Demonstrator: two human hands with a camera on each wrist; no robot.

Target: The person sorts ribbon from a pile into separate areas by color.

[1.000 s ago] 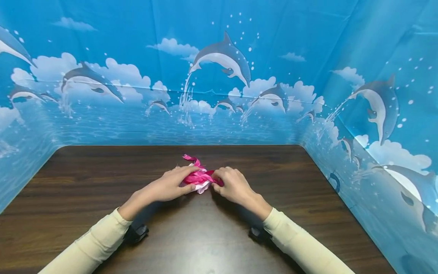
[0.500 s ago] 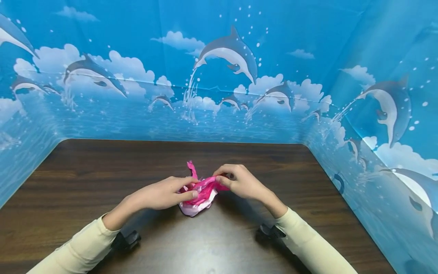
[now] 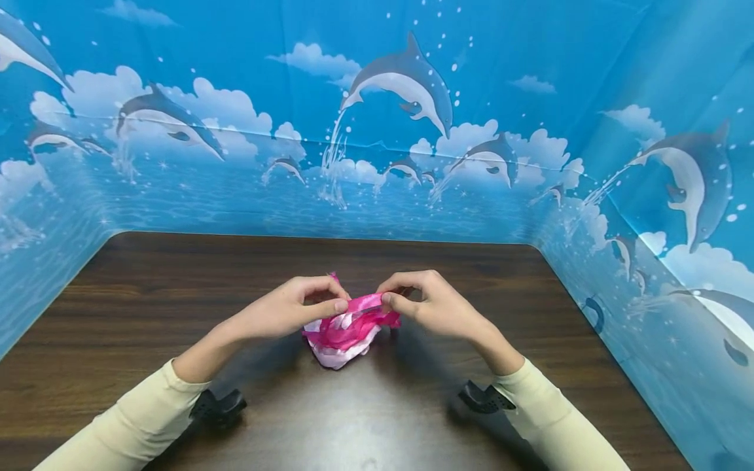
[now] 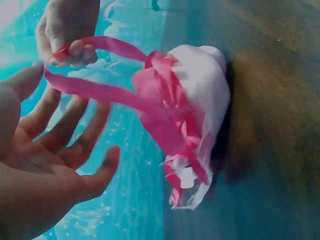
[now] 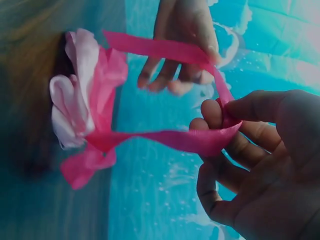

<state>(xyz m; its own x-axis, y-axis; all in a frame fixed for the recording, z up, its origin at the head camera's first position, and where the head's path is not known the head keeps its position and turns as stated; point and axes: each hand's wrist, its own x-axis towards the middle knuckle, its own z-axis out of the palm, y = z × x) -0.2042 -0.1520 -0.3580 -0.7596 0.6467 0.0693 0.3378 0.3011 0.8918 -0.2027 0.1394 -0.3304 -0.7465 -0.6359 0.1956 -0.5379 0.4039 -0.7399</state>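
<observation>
A bundle of satin ribbon (image 3: 347, 337), hot pink over pale pink-white, lies on the table between both hands. From it rises a loop of pink ribbon (image 3: 366, 302), stretched above the pile. My right hand (image 3: 442, 304) pinches this loop between thumb and fingers. On the other side, my left hand (image 3: 288, 307) has the ribbon between thumb and forefinger, its other fingers spread apart. In the right wrist view the loop bends round the right fingertips (image 5: 230, 107). The left wrist view shows frayed, loose ends (image 4: 187, 187) on the bundle.
The dark wood-grain table (image 3: 177, 281) spreads around the bundle. A blue curtain with dolphins (image 3: 235, 203) hangs along its back and sides. Black wrist devices (image 3: 218, 405) sit under both forearms.
Both hands have risen off the bundle, drawing a ribbon loop up from it. The right hand has moved right; the bundle shows more of its pale part and sits nearer the front.
</observation>
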